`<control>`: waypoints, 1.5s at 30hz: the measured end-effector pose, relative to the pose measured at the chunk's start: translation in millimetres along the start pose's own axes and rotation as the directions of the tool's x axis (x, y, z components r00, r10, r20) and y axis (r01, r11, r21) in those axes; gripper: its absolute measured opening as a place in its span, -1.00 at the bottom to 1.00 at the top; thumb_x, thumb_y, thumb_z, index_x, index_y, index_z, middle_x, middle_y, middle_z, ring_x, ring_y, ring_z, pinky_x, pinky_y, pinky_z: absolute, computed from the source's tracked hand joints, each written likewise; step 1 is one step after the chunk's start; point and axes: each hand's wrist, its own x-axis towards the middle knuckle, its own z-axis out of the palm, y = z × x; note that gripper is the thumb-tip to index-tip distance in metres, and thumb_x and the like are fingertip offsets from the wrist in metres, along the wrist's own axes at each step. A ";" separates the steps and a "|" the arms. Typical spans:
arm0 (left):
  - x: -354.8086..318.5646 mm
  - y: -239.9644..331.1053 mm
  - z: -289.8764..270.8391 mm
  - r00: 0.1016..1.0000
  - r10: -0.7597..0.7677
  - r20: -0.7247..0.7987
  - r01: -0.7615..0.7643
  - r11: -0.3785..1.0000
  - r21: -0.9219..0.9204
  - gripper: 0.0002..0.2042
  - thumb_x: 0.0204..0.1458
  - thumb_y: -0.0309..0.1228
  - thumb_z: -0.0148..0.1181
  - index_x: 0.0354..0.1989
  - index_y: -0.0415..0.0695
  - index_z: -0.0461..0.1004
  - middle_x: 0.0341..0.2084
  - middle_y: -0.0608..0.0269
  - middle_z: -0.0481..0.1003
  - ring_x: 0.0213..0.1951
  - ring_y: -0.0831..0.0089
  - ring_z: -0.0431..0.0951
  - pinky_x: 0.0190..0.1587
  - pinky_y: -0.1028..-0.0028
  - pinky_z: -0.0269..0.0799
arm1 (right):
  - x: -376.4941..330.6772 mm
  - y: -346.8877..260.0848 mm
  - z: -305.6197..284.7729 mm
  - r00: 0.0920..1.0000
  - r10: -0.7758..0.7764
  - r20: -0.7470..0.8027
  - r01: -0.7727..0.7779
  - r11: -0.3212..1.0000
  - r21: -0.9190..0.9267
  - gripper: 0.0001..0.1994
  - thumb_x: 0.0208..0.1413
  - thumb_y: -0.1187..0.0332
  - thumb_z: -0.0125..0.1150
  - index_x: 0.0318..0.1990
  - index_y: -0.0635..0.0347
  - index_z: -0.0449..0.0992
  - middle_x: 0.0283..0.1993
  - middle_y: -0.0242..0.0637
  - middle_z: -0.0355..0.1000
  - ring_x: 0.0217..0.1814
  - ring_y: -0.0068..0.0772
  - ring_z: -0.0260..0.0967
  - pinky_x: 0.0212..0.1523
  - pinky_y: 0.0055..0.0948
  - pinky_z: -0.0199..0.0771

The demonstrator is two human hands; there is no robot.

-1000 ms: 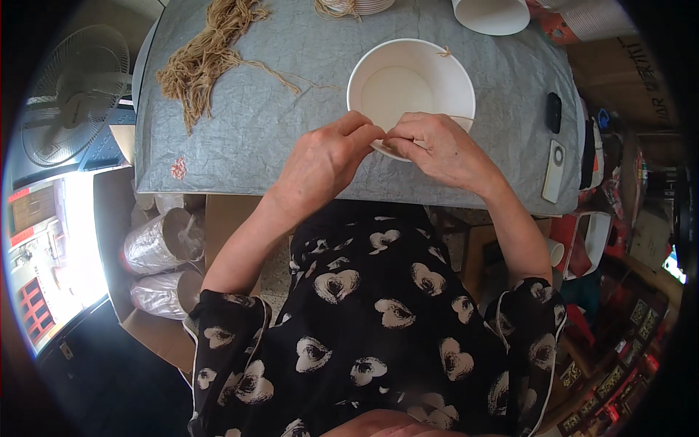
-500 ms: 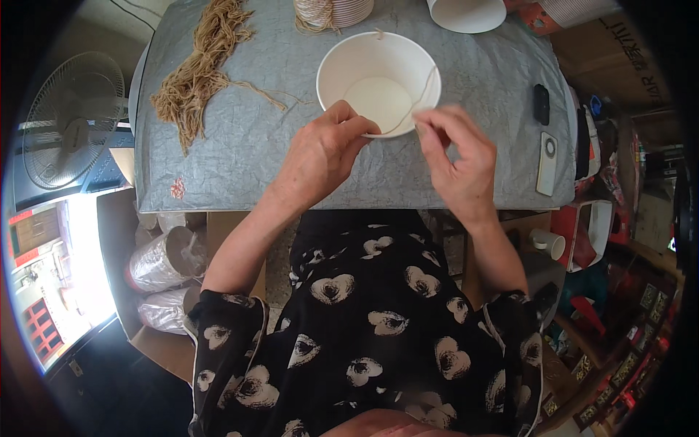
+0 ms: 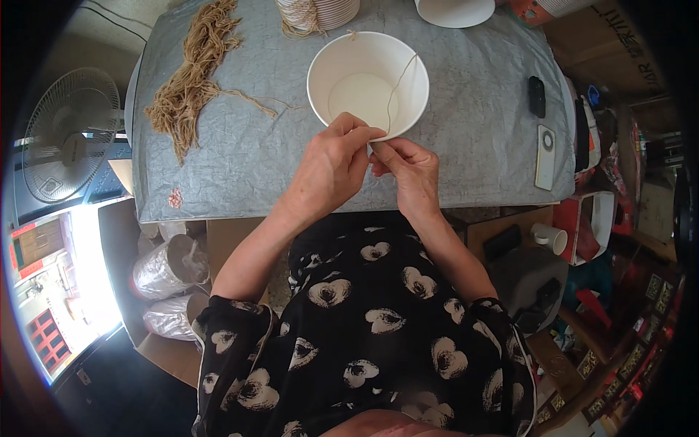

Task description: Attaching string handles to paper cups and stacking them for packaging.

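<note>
A white round tub (image 3: 331, 76) sits on the table, its open mouth facing me. A thin cord (image 3: 394, 98) runs inside it from the right part of the rim down to the near rim. My left hand (image 3: 331, 166) pinches that near rim, thumb and finger closed over it where the cord ends. Just right of it, my right hand (image 3: 415, 178) is closed in a pinch under the rim, close to the left fingers. What lies between its fingertips is hidden. A small knot of cord (image 3: 353, 35) shows at the far rim.
A bundle of tan cords (image 3: 191, 84) lies at the left on the grey-covered table (image 3: 247, 160). Beyond the tub stand a stack wound with cord (image 3: 320, 13) and another white tub (image 3: 455, 11). A phone (image 3: 545, 156) and a black object (image 3: 536, 97) lie at the right.
My right hand has moved left and in under the near rim, beside my left hand. The left hand keeps its pinch on the rim. The whole view has shifted slightly.
</note>
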 end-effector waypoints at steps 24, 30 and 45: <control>17.8 -4.0 0.4 0.910 -0.358 0.207 0.412 0.830 -0.376 -0.90 0.15 -0.44 0.35 -0.26 -0.21 0.65 -0.45 0.35 0.62 -0.50 0.64 0.60 -0.47 0.63 0.50 | -6.7 -25.6 -50.2 0.914 0.164 0.371 -0.038 0.946 -0.323 -0.73 0.28 0.38 0.25 0.03 0.37 0.56 -0.07 -0.15 0.60 -0.04 -0.41 0.56 -0.01 -0.42 0.57; 18.2 -7.8 0.7 0.907 -0.360 0.218 0.419 0.826 -0.376 -0.92 0.14 -0.46 0.35 -0.27 -0.19 0.65 -0.43 0.39 0.62 -0.50 0.64 0.60 -0.46 0.62 0.52 | 1.9 -18.5 -38.1 0.902 0.139 0.410 -0.128 0.990 -0.053 -0.64 0.35 0.33 0.13 0.18 0.38 0.45 0.01 -0.08 0.56 0.07 -0.33 0.54 0.08 -0.38 0.54; 20.9 -6.8 -6.1 0.912 -0.328 0.247 0.399 0.849 -0.347 -0.91 0.16 -0.46 0.33 -0.27 -0.21 0.60 -0.42 0.37 0.62 -0.55 0.66 0.57 -0.51 0.63 0.47 | -15.6 -50.8 -38.8 0.925 -0.275 0.260 0.374 0.772 -0.514 -0.83 0.30 0.41 0.21 -0.14 0.34 0.63 -0.38 -0.29 0.54 -0.36 -0.51 0.46 -0.33 -0.54 0.44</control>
